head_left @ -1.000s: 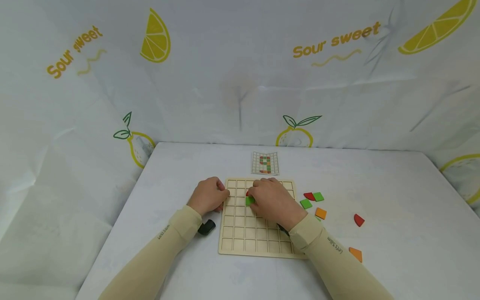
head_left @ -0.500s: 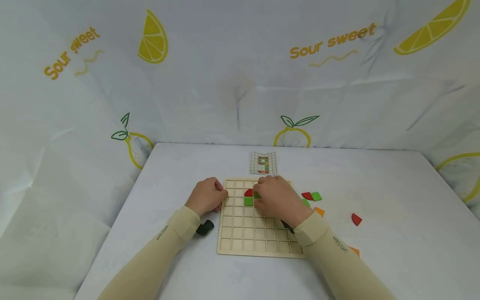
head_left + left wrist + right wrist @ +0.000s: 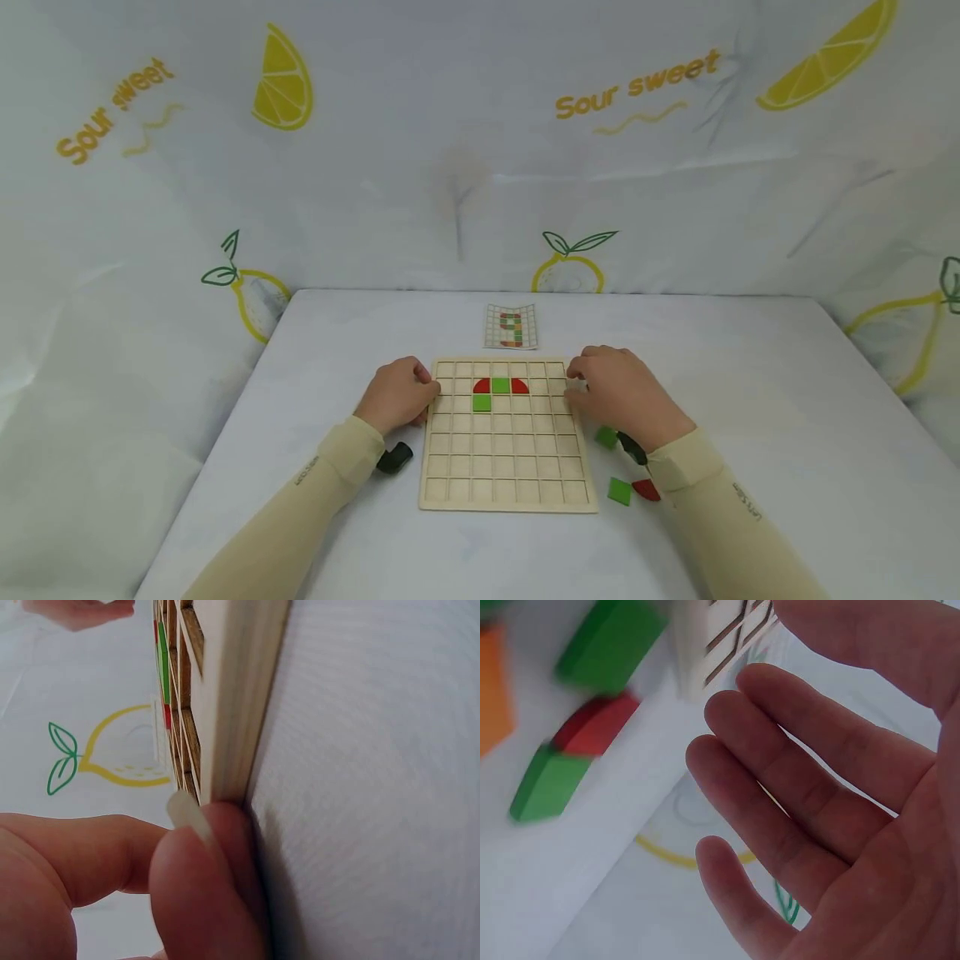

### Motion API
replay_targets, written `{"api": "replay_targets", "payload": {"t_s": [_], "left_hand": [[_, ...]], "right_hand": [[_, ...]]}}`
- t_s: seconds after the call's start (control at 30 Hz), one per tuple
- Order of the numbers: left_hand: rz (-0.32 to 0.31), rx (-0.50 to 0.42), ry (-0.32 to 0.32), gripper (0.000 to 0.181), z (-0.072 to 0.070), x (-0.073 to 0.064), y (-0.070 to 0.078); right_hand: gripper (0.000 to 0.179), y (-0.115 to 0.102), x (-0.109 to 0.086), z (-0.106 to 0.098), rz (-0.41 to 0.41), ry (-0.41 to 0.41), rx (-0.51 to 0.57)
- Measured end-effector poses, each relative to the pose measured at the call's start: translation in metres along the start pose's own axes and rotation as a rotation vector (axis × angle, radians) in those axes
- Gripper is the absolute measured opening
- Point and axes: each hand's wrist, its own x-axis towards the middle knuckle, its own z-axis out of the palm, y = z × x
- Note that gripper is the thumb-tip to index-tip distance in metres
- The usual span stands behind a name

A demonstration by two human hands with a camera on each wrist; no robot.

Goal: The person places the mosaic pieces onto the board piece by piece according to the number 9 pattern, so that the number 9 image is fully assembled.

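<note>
A white lemon-printed backdrop (image 3: 375, 192) rises behind the white surface (image 3: 480, 554). The grid board (image 3: 504, 446) lies flat between the hands: the left hand (image 3: 396, 393) touches its left edge, though whether it pinches there I cannot tell; the right hand (image 3: 622, 392), fingers extended and apart, is just beside its right edge. Pale wood, the board bears a red quarter-round (image 3: 482, 386), a green square (image 3: 501, 386) and another red quarter-round (image 3: 520, 386) in one row, with a second green square (image 3: 482, 403) beneath the leftmost.

The board (image 3: 502, 446) is smooth, matt wood; the tiles (image 3: 501, 385) look smooth and painted. The card (image 3: 492, 327) looks like paper, the tabletop (image 3: 712, 375) matt and finely textured, the sleeves (image 3: 318, 479) matt cloth.
</note>
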Motion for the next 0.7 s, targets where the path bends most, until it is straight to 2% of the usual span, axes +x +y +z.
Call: {"api": "replay_targets", "payload": {"t_s": [0.2,0.37,0.53,0.7], "left_hand": [[-0.002,0.001,-0.004,0.016,0.000,0.000,0.001],[-0.005,0.005,-0.004,0.016,0.000,0.000,0.000],[0.002,0.002,-0.006,0.016,-0.001,-0.001,0.000],[0.005,-0.010,-0.007,0.016,0.000,0.000,-0.001]], "right_hand": [[0.024,0.027,-0.014,-0.007,0.051,0.008,-0.009],[0.028,0.043,-0.019,-0.007,0.136,-0.024,0.025],[0.033,0.052,-0.021,-0.006,0.185,-0.050,0.054],[0.033,0.055,-0.022,-0.004,0.190,-0.057,0.055]]}}
